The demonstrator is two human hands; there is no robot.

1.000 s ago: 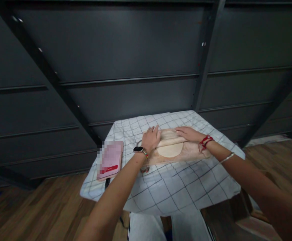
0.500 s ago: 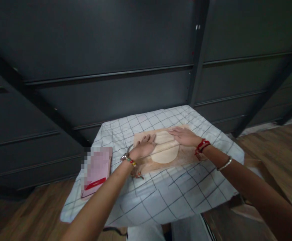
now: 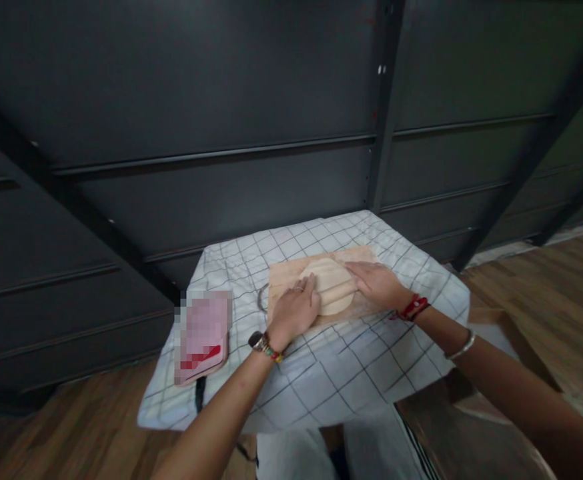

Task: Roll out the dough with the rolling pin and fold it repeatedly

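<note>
A thin, pale sheet of dough (image 3: 324,271) lies on a light wooden board (image 3: 282,275). Across the dough runs a wooden rolling pin (image 3: 337,292), its ends hidden beneath my hands. My left hand (image 3: 296,308) rests palm down over the left end of the pin, fingers stretched forward over the dough's left edge. At the other end, my right hand (image 3: 377,283) lies flat on top of the pin with its fingers extended toward the left. Neither hand wraps round the pin.
A white checked cloth (image 3: 321,380) covers the small table. On its left lies a pink, partly pixelated box-like item (image 3: 205,330). Behind the table stands a dark panelled wall (image 3: 251,193). An open cardboard box (image 3: 511,333) sits at the lower right.
Both hands have drawn the rolling pin closer to me over the dough. My left hand now covers the board's near left part. The view has shifted slightly.
</note>
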